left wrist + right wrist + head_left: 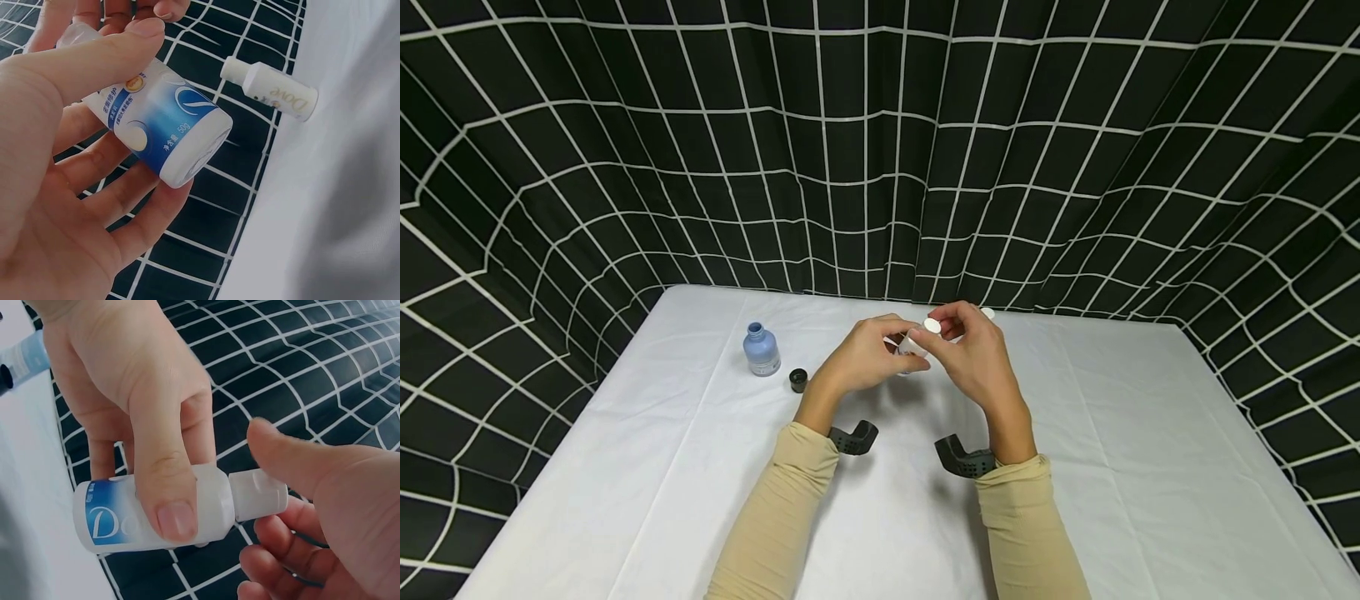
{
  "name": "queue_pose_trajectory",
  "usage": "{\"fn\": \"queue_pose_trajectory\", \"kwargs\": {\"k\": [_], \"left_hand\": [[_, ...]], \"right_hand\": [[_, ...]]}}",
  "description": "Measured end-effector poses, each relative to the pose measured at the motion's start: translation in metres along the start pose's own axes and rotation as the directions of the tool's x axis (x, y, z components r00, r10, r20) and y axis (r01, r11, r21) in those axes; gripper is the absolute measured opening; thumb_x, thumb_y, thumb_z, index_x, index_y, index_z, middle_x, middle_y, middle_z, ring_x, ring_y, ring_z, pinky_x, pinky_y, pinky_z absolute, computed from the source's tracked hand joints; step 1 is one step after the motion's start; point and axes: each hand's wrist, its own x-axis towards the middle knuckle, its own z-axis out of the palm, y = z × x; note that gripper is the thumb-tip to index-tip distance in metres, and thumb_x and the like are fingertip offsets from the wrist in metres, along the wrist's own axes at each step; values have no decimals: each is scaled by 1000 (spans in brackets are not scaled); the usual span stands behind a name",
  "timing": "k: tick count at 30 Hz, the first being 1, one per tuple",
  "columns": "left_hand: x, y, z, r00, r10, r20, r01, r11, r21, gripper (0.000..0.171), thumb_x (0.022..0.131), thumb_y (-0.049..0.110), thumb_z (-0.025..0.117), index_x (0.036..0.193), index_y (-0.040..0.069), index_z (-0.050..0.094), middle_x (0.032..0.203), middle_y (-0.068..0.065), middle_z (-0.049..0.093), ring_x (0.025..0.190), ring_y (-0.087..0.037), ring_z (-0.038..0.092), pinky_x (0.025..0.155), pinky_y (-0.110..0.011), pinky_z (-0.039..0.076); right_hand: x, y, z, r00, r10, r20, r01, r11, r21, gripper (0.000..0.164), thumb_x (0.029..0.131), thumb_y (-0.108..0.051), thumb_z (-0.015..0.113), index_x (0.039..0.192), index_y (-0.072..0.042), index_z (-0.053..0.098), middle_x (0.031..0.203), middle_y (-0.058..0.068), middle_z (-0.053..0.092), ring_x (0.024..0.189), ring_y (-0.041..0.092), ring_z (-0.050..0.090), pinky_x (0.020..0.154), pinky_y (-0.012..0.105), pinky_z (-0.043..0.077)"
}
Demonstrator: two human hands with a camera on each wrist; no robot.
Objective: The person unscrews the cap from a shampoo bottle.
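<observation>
My left hand [872,354] holds a small white and blue Dove bottle [112,515], thumb across one side and fingers on the other. The bottle is tilted above the table, its blue-printed base toward me in the left wrist view. At its other end is a white cap [259,494]. My right hand [973,354] is at that cap, with the thumb along one side and curled fingers at the other. Another white Dove bottle [275,90] stands behind my right hand; in the head view only its white top [988,313] shows.
On the left of the white-covered table [662,467] stands a blue bottle [762,352] with its neck uncovered. A small black cap [798,380] lies between that bottle and my left wrist. Black curtains [865,150] with a white grid enclose the back and sides.
</observation>
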Motion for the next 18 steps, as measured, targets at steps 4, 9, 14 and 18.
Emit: {"fn": "queue_pose_trajectory", "kwargs": {"k": [4, 9, 14, 18], "left_hand": [[0, -1, 0, 1000, 2, -6, -2, 1000, 9, 35, 84, 30, 83, 118, 25, 75, 105, 8, 68, 99, -11, 57, 91, -25, 57], [0, -2, -1, 1000, -11, -15, 11, 1000, -1, 39, 85, 29, 83, 122, 22, 73, 104, 7, 68, 96, -9, 61, 89, -25, 58], [1, -4, -1, 1000, -18, -17, 18, 1000, -7, 39, 85, 29, 83, 121, 19, 73, 103, 5, 68, 96, -11, 63, 88, -25, 59], [1, -5, -2, 1000, -24, -19, 24, 1000, -8, 38, 84, 30, 83, 120, 20, 73, 103, 5, 68, 98, -11, 63, 90, -27, 58]], "right_hand": [[0, 1, 1, 999, -32, -14, 32, 999, 2, 33, 87, -28, 81, 110, -7, 70, 97, 10, 66, 91, 23, 65, 78, 29, 50], [0, 1, -1, 994, -108, 21, 107, 993, 46, 28, 92, -17, 76, 119, -9, 72, 109, 7, 67, 100, 21, 67, 80, 26, 53], [-1, 0, -2, 983, -175, 51, 171, 982, 78, 27, 96, -8, 69, 123, -8, 72, 118, 6, 69, 105, 20, 64, 79, 26, 52], [-1, -2, -2, 984, -167, 60, 161, 983, 90, 28, 97, -7, 67, 125, -10, 71, 121, 5, 70, 107, 21, 65, 81, 29, 54]]}}
